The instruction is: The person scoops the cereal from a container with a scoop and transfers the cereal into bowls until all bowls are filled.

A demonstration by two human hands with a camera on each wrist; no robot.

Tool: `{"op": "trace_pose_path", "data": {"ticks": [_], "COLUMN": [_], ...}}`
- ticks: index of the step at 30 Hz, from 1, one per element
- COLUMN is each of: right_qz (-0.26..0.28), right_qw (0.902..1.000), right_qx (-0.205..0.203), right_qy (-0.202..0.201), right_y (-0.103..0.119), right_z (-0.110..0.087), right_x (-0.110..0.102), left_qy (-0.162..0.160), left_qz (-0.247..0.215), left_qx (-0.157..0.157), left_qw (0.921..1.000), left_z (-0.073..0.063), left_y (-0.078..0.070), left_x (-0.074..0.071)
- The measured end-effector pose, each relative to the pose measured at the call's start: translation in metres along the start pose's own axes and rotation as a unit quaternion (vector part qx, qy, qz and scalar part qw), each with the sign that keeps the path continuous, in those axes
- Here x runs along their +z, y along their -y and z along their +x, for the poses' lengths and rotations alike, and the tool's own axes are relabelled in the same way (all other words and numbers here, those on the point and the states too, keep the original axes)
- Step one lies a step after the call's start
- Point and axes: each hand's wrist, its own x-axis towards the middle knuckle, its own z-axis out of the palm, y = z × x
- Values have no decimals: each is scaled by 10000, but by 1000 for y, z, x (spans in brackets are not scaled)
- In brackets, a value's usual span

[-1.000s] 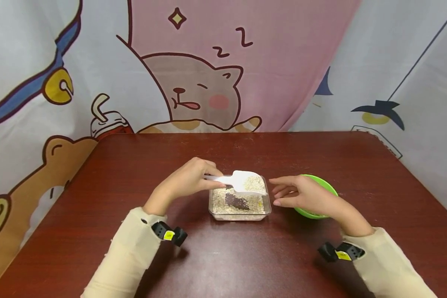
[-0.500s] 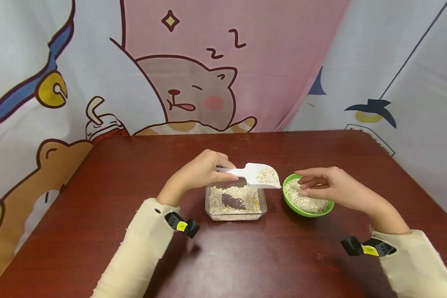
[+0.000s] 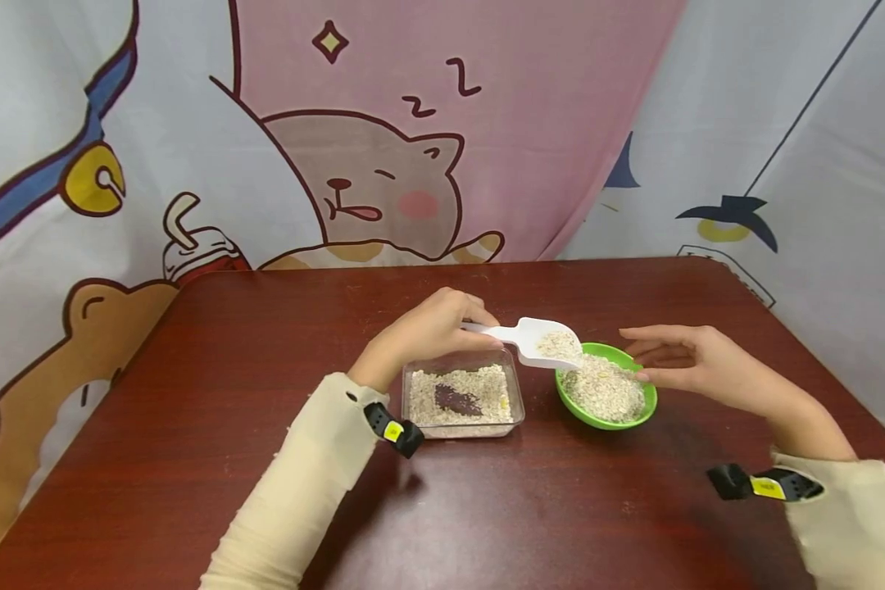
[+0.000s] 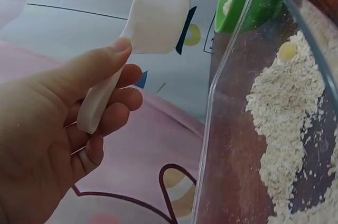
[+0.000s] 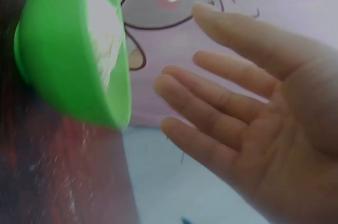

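My left hand grips the handle of a white scoop, thumb on top and fingers curled beneath, as the left wrist view confirms. Pale oat flakes lie in the scoop's blade, whose tip is at the left rim of the green bowl. More flakes fill that bowl. Below the left hand stands a clear rectangular container with flakes around a bare dark patch in its middle. My right hand hovers at the bowl's right side, holding nothing, its fingers loosely extended; the right wrist view shows it apart from the bowl.
Everything stands on a dark red-brown wooden table. A cartoon-printed curtain hangs behind and at both sides. A small yellow piece lies among the flakes in the container.
The left hand has carried the scoop of flakes rightward from above the clear container to the bowl's rim. My right hand has drawn back to the right, uncovering the bowl.
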Motion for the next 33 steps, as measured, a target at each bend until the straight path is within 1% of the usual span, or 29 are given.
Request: {"op": "trace_pose_path", "data": {"ticks": [3, 7, 9, 12, 17, 22, 26, 33], "right_qz": [-24, 115, 208, 273, 500, 663, 628, 546], "right_qw": [9999, 9988, 9978, 9963, 9945, 9932, 9939, 9947], "right_qx": [149, 412, 529, 691, 757, 718, 658, 634], "right_qy": [-22, 221, 346, 429, 530, 639, 622, 600], "right_y": [-10, -23, -29, -34, -37, -40, -42, -43], "right_z": [-1, -3, -4, -6, -4, -2, -2, -2], "right_x": [-1, -1, 0, 2, 4, 7, 8, 9], "left_qy": [72, 177, 233, 314, 440, 630, 773, 1011], "left_qz": [75, 186, 206, 253, 441, 841, 1109, 1084], "left_qx": [88, 182, 187, 145, -2, 94, 40, -231], "left_qw": [9999, 9995, 9993, 9991, 9981, 9944, 9908, 9887], "left_z": [5, 11, 14, 18, 24, 30, 34, 40], "left_y": [0, 0, 0, 0, -1, -4, -9, -16], "left_x": [3, 7, 8, 10, 9, 7, 6, 7]}}
